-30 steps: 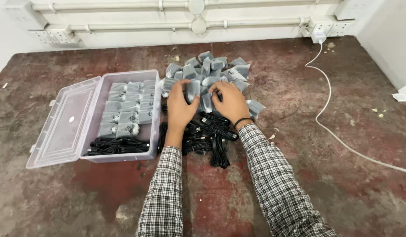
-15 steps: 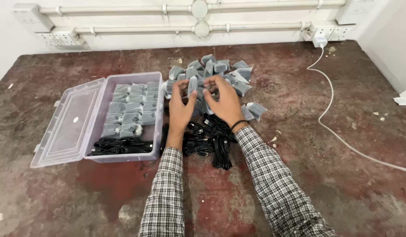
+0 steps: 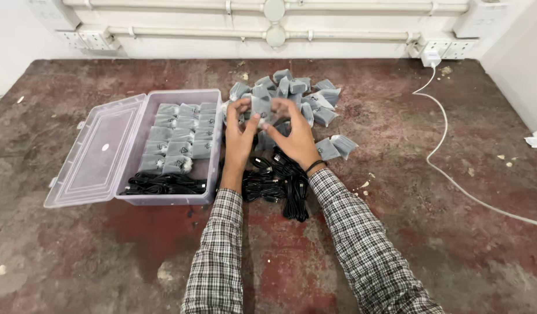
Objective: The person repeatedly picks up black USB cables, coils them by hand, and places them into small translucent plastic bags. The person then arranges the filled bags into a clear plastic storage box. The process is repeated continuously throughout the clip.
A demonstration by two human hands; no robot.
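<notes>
1. A worn, reddish-brown table [image 3: 396,244] is sitting against a white wall [image 3: 350,46] that is carrying pipes and sockets.
2. The left hand [image 3: 239,136] and the right hand [image 3: 294,139] are both gripping one small grey pouch [image 3: 261,107], lifted just above the table, fingers closed around its two sides.
3. A heap of like grey pouches [image 3: 303,96] is lying right behind the hands, with two more [image 3: 336,146] resting just beside the right wrist.
4. A tangle of black cables [image 3: 277,180] is lying under and between the forearms, which are wearing checked sleeves [image 3: 361,244].
5. A clear plastic box [image 3: 172,195] is standing open to the left, its lid [image 3: 97,154] folded outward; rows of grey pouches and a bundle of black cable are filling it.
6. A white cord [image 3: 448,174] is trailing from a wall plug [image 3: 431,58] across the right side of the table.
</notes>
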